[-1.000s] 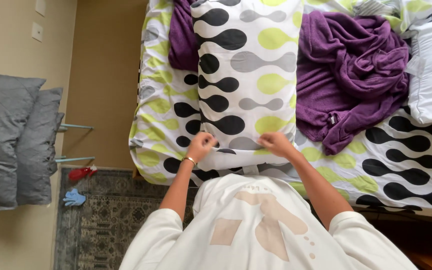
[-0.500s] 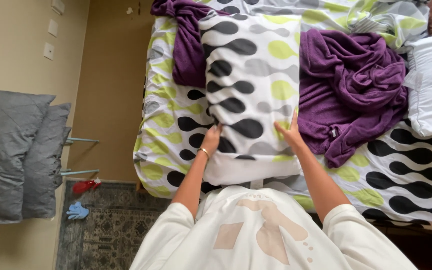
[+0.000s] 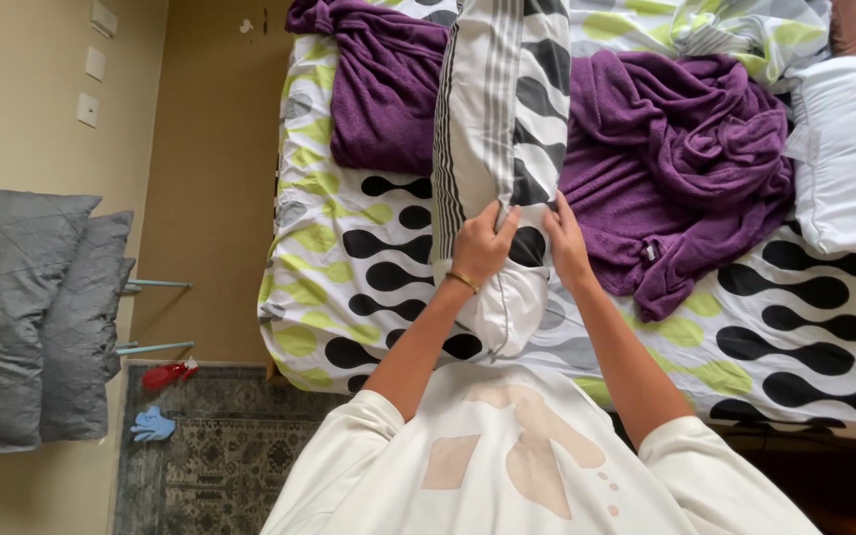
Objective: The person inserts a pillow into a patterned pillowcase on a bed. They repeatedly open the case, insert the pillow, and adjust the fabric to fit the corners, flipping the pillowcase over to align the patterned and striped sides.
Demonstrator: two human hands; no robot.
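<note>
Over bed, left hand, right hand pinching upright pillow

Both arms extend forward from short white sleeves, elbows slightly bent, forearms converging toward the centre. The left hand is closed in a grip, fingers curled and knuckles facing the camera; a thin gold bracelet encircles the left wrist. The right hand sits just beside it, fingers extended upward and pressed inward, palm facing the left hand.
</note>
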